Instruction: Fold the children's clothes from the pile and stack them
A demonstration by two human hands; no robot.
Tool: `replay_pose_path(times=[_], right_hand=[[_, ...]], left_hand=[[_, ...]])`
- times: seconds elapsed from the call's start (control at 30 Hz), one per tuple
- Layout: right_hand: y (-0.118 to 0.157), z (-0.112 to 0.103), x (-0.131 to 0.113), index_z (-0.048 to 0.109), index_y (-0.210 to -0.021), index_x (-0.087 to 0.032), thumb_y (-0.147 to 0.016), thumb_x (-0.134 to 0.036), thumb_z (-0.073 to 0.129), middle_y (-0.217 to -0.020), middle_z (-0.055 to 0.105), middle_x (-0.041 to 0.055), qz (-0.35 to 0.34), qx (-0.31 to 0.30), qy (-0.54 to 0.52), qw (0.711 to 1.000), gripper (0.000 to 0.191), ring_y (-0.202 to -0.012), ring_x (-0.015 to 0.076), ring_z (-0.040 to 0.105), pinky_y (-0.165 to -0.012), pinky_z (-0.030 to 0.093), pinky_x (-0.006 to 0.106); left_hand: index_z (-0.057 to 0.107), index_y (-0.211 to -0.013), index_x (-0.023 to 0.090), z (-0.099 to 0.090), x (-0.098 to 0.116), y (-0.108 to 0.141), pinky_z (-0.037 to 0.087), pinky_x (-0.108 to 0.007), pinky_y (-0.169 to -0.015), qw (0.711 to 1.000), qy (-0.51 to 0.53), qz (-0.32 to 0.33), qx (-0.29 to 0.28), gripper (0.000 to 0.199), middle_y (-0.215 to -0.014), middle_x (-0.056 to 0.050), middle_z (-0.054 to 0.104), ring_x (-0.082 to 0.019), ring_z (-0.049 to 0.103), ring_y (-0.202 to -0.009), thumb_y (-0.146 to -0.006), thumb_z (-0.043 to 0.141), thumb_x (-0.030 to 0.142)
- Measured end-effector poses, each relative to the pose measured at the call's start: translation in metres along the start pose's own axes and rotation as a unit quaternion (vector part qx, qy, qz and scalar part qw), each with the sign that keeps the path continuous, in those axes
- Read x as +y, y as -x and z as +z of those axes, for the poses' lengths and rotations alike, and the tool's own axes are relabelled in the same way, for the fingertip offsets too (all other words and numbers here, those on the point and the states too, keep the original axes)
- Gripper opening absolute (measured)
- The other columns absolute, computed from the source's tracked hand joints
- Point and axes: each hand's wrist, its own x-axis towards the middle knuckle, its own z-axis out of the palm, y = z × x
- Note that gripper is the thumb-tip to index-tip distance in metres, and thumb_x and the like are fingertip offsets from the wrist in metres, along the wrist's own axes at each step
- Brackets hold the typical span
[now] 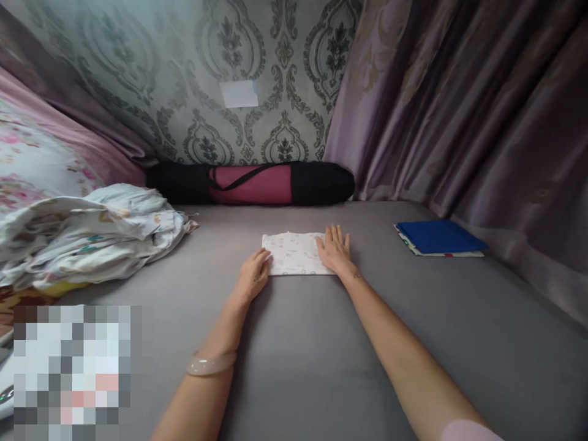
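A white cloth with a small faint print point(296, 254) lies folded into a flat rectangle on the grey surface point(298, 343). At its left edge rests my left hand point(255, 272), fingers bent and close together, the fingertips touching the cloth's side; whether they pinch the edge is hard to make out. My right hand point(335, 250) lies flat over the cloth's right end, palm down with the fingers spread.
Crumpled pale cloth point(133, 226) is heaped at the left. A black and red long bag point(250, 184) lies along the patterned wall. Folded blue cloth point(441, 236) sits at the right, near the purple curtain point(395, 122). The lower left corner is pixelated.
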Motion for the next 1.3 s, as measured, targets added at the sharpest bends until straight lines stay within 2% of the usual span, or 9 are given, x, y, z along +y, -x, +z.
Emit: replay_pose_path(times=[0.17, 0.27, 0.4, 0.57, 0.77, 0.9, 1.03, 1.17, 1.3], right_hand=[[0.006, 0.011, 0.02, 0.029, -0.147, -0.002, -0.096, -0.045, 0.027, -0.154, 0.026, 0.0175, -0.012, -0.033, 0.015, 0.999, 0.067, -0.143, 0.0297, 0.017, -0.114, 0.017, 0.042], [0.003, 0.01, 0.023, 0.034, -0.145, -0.003, -0.096, -0.042, 0.03, -0.153, 0.029, 0.018, -0.006, -0.004, -0.043, 0.999, 0.063, -0.142, 0.0273, 0.022, -0.114, 0.019, 0.039], [0.004, -0.005, 0.038, 0.052, -0.133, -0.009, -0.096, -0.029, 0.023, -0.135, 0.054, 0.0162, 0.11, 0.074, -0.125, 0.983, 0.051, -0.126, 0.0205, 0.048, -0.102, 0.035, 0.029], [0.015, -0.026, 0.054, 0.073, -0.1, -0.016, -0.092, -0.041, 0.035, -0.107, 0.069, 0.0176, 0.215, 0.004, -0.078, 0.973, 0.046, -0.106, 0.0283, 0.062, -0.085, 0.044, 0.033], [0.022, -0.029, 0.047, 0.073, -0.1, -0.013, -0.089, -0.047, 0.044, -0.11, 0.067, 0.0208, 0.173, -0.041, -0.037, 0.983, 0.046, -0.109, 0.0306, 0.06, -0.088, 0.043, 0.037], [0.024, -0.023, 0.041, 0.068, -0.106, -0.011, -0.085, -0.042, 0.053, -0.116, 0.062, 0.0212, 0.148, -0.032, -0.032, 0.988, 0.041, -0.112, 0.0309, 0.057, -0.09, 0.043, 0.036], [0.022, -0.02, 0.038, 0.064, -0.106, -0.011, -0.085, -0.033, 0.055, -0.11, 0.065, 0.0188, 0.134, -0.02, -0.072, 0.988, 0.032, -0.107, 0.0272, 0.06, -0.087, 0.044, 0.031], [0.016, -0.017, 0.041, 0.061, -0.105, -0.012, -0.087, -0.035, 0.055, -0.101, 0.068, 0.016, 0.169, 0.018, -0.158, 0.973, 0.03, -0.096, 0.025, 0.065, -0.08, 0.046, 0.03], [0.009, -0.01, 0.051, 0.059, -0.107, -0.013, -0.086, -0.031, 0.056, -0.099, 0.069, 0.0141, 0.195, 0.065, -0.204, 0.957, 0.028, -0.094, 0.0228, 0.065, -0.081, 0.046, 0.029]], left_hand=[[0.062, -0.111, 0.019, 0.0, 0.002, 0.0, 0.046, -0.037, -0.099, 0.999, -0.023, -0.003, -0.035, 0.03, -0.126, -0.013, 0.061, -0.023, 0.059, -0.113, -0.094, 0.04, 0.03], [0.057, -0.118, 0.018, -0.005, 0.007, 0.0, 0.043, -0.038, -0.099, 0.996, -0.063, -0.047, -0.04, 0.033, -0.128, -0.013, 0.058, -0.024, 0.056, -0.116, -0.094, 0.041, 0.032], [0.061, -0.103, 0.015, -0.014, 0.015, -0.002, 0.042, -0.038, -0.095, 0.981, -0.139, -0.132, -0.036, 0.029, -0.116, -0.014, 0.062, -0.026, 0.056, -0.11, -0.092, 0.044, 0.037], [0.062, -0.077, 0.017, -0.02, 0.019, -0.005, 0.043, -0.035, -0.087, 0.967, -0.167, -0.18, -0.066, 0.036, -0.095, -0.011, 0.062, -0.026, 0.057, -0.101, -0.09, 0.044, 0.046], [0.068, -0.076, 0.016, -0.019, 0.023, -0.006, 0.04, -0.039, -0.097, 0.96, -0.173, -0.199, -0.092, 0.039, -0.11, -0.014, 0.061, -0.03, 0.053, -0.112, -0.086, 0.048, 0.047], [0.071, -0.085, 0.015, -0.019, 0.029, -0.006, 0.036, -0.043, -0.102, 0.955, -0.173, -0.221, -0.098, 0.036, -0.13, -0.016, 0.055, -0.034, 0.044, -0.126, -0.085, 0.051, 0.046], [0.07, -0.085, 0.017, -0.02, 0.036, -0.008, 0.037, -0.042, -0.099, 0.957, -0.15, -0.229, -0.098, 0.032, -0.132, -0.014, 0.055, -0.033, 0.045, -0.126, -0.082, 0.055, 0.045], [0.067, -0.083, 0.016, -0.023, 0.041, -0.011, 0.043, -0.034, -0.083, 0.961, -0.103, -0.245, -0.081, 0.032, -0.104, -0.011, 0.067, -0.028, 0.058, -0.102, -0.081, 0.054, 0.045], [0.062, -0.077, 0.017, -0.025, 0.044, -0.012, 0.04, -0.026, -0.065, 0.959, -0.01, -0.278, -0.049, 0.032, -0.072, -0.004, 0.064, -0.018, 0.059, -0.071, -0.081, 0.052, 0.047]])
